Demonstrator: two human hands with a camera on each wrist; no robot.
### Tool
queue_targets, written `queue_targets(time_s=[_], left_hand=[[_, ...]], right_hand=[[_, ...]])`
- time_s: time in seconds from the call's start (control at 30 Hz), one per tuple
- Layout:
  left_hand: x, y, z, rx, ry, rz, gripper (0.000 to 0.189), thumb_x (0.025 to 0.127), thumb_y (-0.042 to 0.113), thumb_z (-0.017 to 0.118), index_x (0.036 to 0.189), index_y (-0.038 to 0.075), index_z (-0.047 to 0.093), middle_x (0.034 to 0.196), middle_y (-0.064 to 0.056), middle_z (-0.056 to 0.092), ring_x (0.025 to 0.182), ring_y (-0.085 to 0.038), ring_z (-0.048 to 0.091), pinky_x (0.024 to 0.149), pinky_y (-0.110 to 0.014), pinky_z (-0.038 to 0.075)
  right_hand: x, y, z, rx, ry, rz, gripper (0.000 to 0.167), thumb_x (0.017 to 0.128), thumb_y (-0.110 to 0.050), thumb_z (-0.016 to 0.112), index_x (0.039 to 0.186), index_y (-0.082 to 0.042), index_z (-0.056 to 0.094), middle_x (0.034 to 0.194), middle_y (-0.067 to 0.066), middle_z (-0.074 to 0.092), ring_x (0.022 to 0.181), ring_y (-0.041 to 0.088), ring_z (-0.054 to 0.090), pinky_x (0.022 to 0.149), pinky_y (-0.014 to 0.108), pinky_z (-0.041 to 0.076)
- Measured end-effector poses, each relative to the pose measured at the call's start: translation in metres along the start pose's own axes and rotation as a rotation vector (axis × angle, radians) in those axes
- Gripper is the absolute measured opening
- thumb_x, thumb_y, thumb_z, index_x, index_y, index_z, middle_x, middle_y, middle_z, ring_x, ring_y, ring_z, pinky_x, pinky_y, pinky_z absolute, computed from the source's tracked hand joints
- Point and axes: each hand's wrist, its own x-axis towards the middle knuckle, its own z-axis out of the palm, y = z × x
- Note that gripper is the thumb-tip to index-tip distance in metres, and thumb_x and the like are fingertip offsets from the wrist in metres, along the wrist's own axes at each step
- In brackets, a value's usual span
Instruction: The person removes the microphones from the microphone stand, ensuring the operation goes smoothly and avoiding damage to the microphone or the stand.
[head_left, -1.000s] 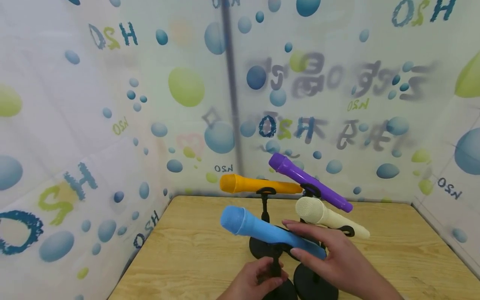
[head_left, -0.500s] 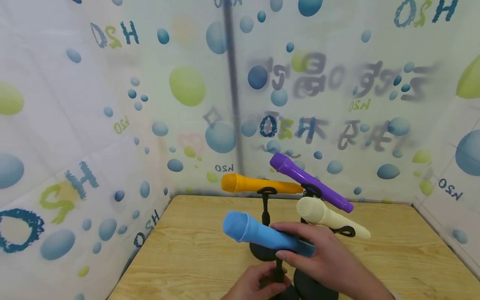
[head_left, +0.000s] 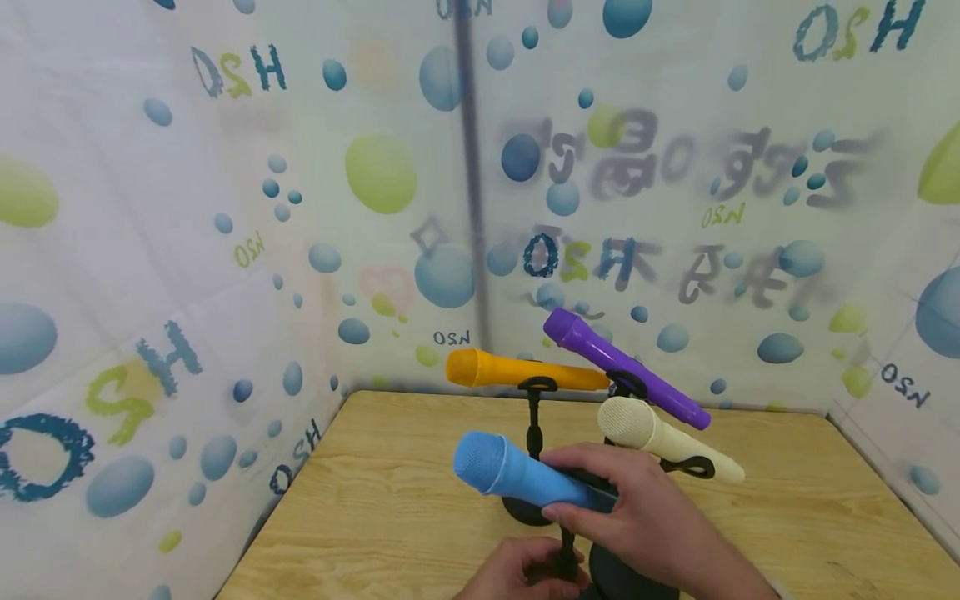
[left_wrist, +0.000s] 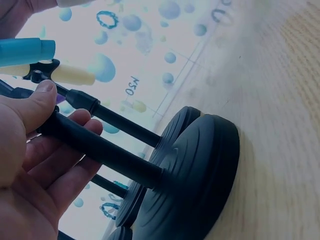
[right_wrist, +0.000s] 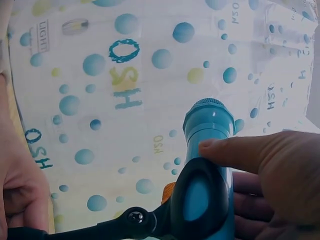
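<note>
In the head view my right hand holds a blue microphone, its head pointing left and its tail end hidden by the hand. The right wrist view shows a black ring clip round the microphone's body, with my thumb on top and fingers on the far side. Below, my left hand grips the stand's stem. From the left wrist camera, the black stem lies between my thumb and fingers, and its round base stands on the table.
Behind are an orange microphone, a purple microphone and a cream microphone, each clipped on a black stand. The wooden table meets a patterned curtain at the back and sides.
The blue microphone has come lower and slightly right, its head turned more toward the camera. My right hand has shifted left along it. My left hand stays on the stem.
</note>
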Motion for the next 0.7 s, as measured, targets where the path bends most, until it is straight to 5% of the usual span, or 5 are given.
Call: queue_targets(time_s=[0.17, 0.37, 0.57, 0.7], left_hand=[[0.0004, -0.0013, 0.0032, -0.025, 0.017, 0.039, 0.031, 0.107, 0.008, 0.066, 0.134, -0.007, 0.067, 0.124, -0.028, 0.076, 0.100, 0.001, 0.073, 0.094, -0.018, 0.059], [0.0014, 0.0009, 0.0046, -0.080, 0.038, 0.022, 0.032, 0.104, 0.009, 0.071, 0.131, -0.008, 0.070, 0.121, -0.027, 0.078, 0.096, -0.001, 0.075, 0.093, -0.021, 0.061], [0.0008, 0.0044, 0.0018, -0.078, 0.007, 0.020, 0.031, 0.104, 0.012, 0.072, 0.130, -0.005, 0.073, 0.121, -0.022, 0.079, 0.098, -0.001, 0.075, 0.094, -0.021, 0.061], [0.0011, 0.0046, -0.0004, -0.067, -0.018, 0.043, 0.032, 0.105, 0.010, 0.070, 0.132, -0.007, 0.071, 0.123, -0.031, 0.075, 0.098, 0.001, 0.074, 0.094, -0.021, 0.061]], right_hand=[[-0.0006, -0.0012, 0.0008, 0.021, 0.023, -0.012, 0.044, 0.098, -0.048, 0.079, 0.132, -0.020, 0.076, 0.128, -0.004, 0.079, 0.107, 0.009, 0.070, 0.086, 0.024, 0.059], [-0.0007, -0.0019, 0.0018, 0.049, 0.039, -0.018, 0.043, 0.098, -0.048, 0.079, 0.130, -0.021, 0.077, 0.126, -0.004, 0.079, 0.105, 0.009, 0.071, 0.085, 0.025, 0.060], [0.0006, -0.0027, 0.0031, 0.082, 0.039, -0.034, 0.041, 0.099, -0.046, 0.078, 0.129, -0.019, 0.077, 0.125, -0.003, 0.080, 0.105, 0.008, 0.072, 0.085, 0.025, 0.060], [0.0014, -0.0029, 0.0038, 0.094, 0.034, -0.037, 0.040, 0.099, -0.046, 0.078, 0.129, -0.019, 0.077, 0.124, -0.002, 0.080, 0.105, 0.009, 0.072, 0.085, 0.025, 0.060]])
